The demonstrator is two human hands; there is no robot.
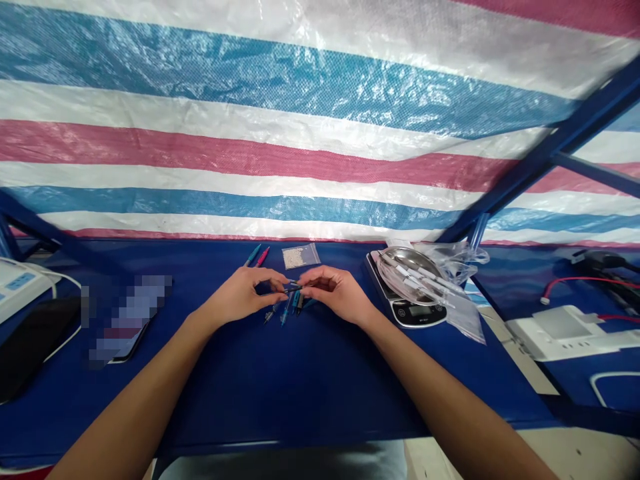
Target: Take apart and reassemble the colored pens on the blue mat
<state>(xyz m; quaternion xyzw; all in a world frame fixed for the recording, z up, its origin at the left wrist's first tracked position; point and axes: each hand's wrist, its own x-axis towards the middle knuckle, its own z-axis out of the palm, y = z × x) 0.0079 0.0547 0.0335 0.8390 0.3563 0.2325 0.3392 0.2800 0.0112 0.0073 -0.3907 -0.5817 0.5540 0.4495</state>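
- A dark pen (293, 289) is pinched at one end by the fingertips of the left hand (243, 293) and at the other by those of the right hand (337, 290), just above the blue table (300, 380).
- A few loose pens (285, 312) are seen lying right beneath it (partly hidden by the hands).
- A small bag (301, 256) of white bits is laid behind them, and a scale (420, 312) bearing a metal bowl (405, 263) is set to the right.

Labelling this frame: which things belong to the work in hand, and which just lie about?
In use: left hand, right hand, pen pinched between them, loose pens under them.
Lying about: two pens behind, small bag, scale, bowl, white box at right.
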